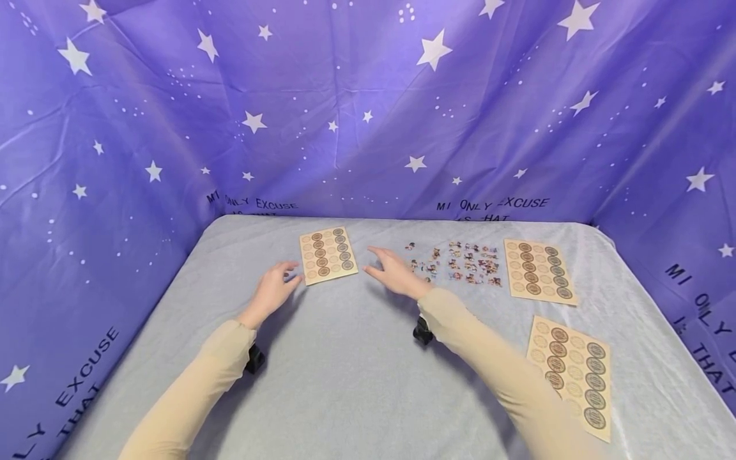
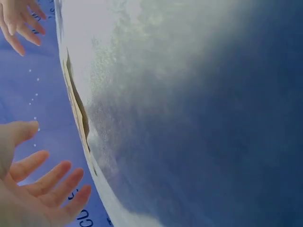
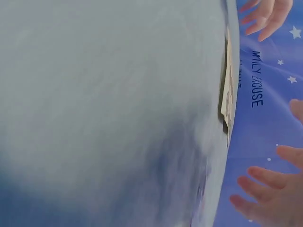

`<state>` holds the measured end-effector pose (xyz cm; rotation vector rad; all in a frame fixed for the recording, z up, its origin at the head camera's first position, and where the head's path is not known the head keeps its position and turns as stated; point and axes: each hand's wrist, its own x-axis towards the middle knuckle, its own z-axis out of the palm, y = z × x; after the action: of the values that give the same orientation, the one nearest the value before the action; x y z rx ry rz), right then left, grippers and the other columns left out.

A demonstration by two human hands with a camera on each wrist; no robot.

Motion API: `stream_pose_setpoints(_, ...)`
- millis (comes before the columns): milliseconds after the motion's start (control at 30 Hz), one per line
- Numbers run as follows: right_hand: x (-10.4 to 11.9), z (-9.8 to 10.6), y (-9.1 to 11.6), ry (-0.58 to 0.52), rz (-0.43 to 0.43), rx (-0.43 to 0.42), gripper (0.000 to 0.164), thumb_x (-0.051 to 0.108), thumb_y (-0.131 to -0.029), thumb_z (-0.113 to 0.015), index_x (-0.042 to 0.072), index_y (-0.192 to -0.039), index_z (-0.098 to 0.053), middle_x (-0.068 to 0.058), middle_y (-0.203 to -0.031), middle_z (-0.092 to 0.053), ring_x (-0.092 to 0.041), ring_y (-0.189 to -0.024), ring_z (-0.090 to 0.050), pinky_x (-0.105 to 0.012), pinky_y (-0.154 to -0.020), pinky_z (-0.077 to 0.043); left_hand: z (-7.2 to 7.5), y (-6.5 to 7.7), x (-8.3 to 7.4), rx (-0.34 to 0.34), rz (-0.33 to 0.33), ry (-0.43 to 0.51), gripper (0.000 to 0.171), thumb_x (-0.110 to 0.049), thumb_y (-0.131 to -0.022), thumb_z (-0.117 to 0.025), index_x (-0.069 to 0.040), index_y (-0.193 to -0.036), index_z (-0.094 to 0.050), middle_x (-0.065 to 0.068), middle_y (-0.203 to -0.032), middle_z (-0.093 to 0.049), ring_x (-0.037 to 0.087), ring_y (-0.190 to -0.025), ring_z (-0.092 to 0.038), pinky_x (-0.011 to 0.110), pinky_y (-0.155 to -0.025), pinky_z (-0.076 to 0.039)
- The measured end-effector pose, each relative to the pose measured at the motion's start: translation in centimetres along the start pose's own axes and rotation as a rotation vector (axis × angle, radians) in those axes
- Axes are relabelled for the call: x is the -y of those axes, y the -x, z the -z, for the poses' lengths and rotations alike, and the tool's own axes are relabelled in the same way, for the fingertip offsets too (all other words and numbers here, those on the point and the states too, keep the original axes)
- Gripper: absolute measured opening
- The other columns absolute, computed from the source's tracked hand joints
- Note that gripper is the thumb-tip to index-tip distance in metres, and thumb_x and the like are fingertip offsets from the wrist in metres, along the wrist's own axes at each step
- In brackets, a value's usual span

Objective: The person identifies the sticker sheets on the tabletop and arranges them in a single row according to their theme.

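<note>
While the card sheet (image 1: 328,255) lies near the table's (image 1: 339,383) far edge, the left hand (image 1: 273,291) and right hand (image 1: 395,272) flank it, relaxed and empty, as if positioning it, the next move probably calling for a light touch.

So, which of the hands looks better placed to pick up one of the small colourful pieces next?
Probably the right hand: it is close to the small colourful pieces, its fingers spread and empty. The left hand is farther off, on the other side of a patterned sheet.
</note>
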<state>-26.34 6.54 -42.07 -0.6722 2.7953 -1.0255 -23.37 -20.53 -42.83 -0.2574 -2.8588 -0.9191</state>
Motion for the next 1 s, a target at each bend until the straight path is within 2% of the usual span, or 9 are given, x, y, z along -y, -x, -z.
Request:
stream_pose_setpoints(300,0.7,-1.5,-1.9,-0.269,-0.12,-0.06,0.046,0.02,-0.09,-0.049,0.004,-0.132,-0.038,-0.019,-0.126,-0.046,-0.03,-0.11,-0.049,-0.038,-0.091,-0.042,-0.8,-1.4,0.8,-0.024,0.143,0.165,0.035,-0.011,-0.085,-0.055,0.006,-0.116,-0.053,0.025,-0.106,-0.057,0.035,-0.092,-0.057,0.042,-0.077,-0.048)
stream_pose_setpoints(500,1.1,-2.4,-2.7,-0.356,-0.158,-0.106,0.043,0.013,-0.089,-0.049,0.001,-0.13,-0.041,-0.019,-0.121,-0.051,-0.029,-0.108,-0.05,-0.036,-0.09,-0.042,-1.2,-2.0,1.4,-0.058,0.234,0.349,0.034,-0.006,-0.084,-0.054,0.009,-0.115,-0.052,0.029,-0.104,-0.055,0.038,-0.093,-0.057,0.036,-0.072,-0.052)
stream_pose_setpoints(633,0.9,-3.3,-3.4,-0.409,-0.17,-0.139,0.043,0.011,-0.087,-0.05,-0.001,-0.128,-0.043,-0.02,-0.117,-0.052,-0.03,-0.107,-0.051,-0.037,-0.092,-0.041,-1.5,-2.2,1.4,-0.06,0.3,0.419,0.034,-0.005,-0.085,-0.054,0.01,-0.116,-0.051,0.028,-0.104,-0.055,0.034,-0.091,-0.059,0.03,-0.069,-0.053)
stream_pose_setpoints(733,0.2,-4.1,-4.1,-0.429,-0.172,-0.174,0.042,0.013,-0.087,-0.052,0.002,-0.127,-0.045,-0.018,-0.117,-0.053,-0.028,-0.106,-0.052,-0.035,-0.092,-0.041,-1.6,-2.5,1.1,-0.062,0.366,0.469,0.035,-0.004,-0.085,-0.054,0.01,-0.118,-0.05,0.028,-0.106,-0.054,0.031,-0.091,-0.059,0.03,-0.071,-0.052)
stream_pose_setpoints(800,-2.3,-5.9,-5.5,-0.439,-0.112,-0.219,0.042,0.018,-0.086,-0.054,0.004,-0.125,-0.048,-0.014,-0.112,-0.056,-0.022,-0.099,-0.055,-0.029,-0.086,-0.045,-1.9,-2.7,1.3,-0.077,0.404,0.51,0.036,-0.003,-0.084,-0.055,0.009,-0.118,-0.05,0.027,-0.107,-0.055,0.031,-0.091,-0.059,0.031,-0.073,-0.052)
stream_pose_setpoints(833,-3.5,-6.8,-6.2,-0.444,-0.071,-0.242,0.042,0.021,-0.085,-0.055,0.005,-0.124,-0.05,-0.012,-0.11,-0.057,-0.019,-0.095,-0.057,-0.025,-0.082,-0.046,-2.3,-3.0,1.8,-0.084,0.414,0.545,0.036,-0.001,-0.083,-0.055,0.009,-0.118,-0.05,0.027,-0.107,-0.055,0.03,-0.091,-0.06,0.033,-0.074,-0.052)
stream_pose_setpoints(867,-4.1,-7.4,-6.8,-0.46,-0.088,-0.238,0.042,0.021,-0.085,-0.056,0.006,-0.124,-0.05,-0.011,-0.109,-0.057,-0.019,-0.095,-0.057,-0.025,-0.081,-0.046,-2.5,-3.0,2.2,-0.082,0.401,0.593,0.035,0.0,-0.083,-0.055,0.009,-0.117,-0.051,0.025,-0.105,-0.056,0.029,-0.089,-0.061,0.033,-0.074,-0.052)
stream_pose_setpoints(967,-4.2,-8.1,-7.1,-0.485,-0.111,-0.232,0.042,0.02,-0.086,-0.054,0.006,-0.125,-0.049,-0.012,-0.109,-0.056,-0.019,-0.095,-0.056,-0.025,-0.08,-0.046,-5.1,-4.7,6.7,-0.104,0.35,0.713,0.026,0.0,-0.078,-0.06,0.003,-0.105,-0.06,0.016,-0.091,-0.062,0.022,-0.076,-0.064,0.03,-0.065,-0.054)
stream_pose_setpoints(1000,-2.8,-7.4,-6.4,-0.49,-0.156,-0.217,0.041,0.016,-0.086,-0.053,0.005,-0.126,-0.048,-0.014,-0.111,-0.055,-0.022,-0.099,-0.055,-0.029,-0.084,-0.046,-6.2,-5.4,8.5,-0.099,0.332,0.746,0.023,-0.001,-0.077,-0.062,-0.001,-0.1,-0.062,0.013,-0.087,-0.063,0.019,-0.071,-0.064,0.028,-0.062,-0.054)
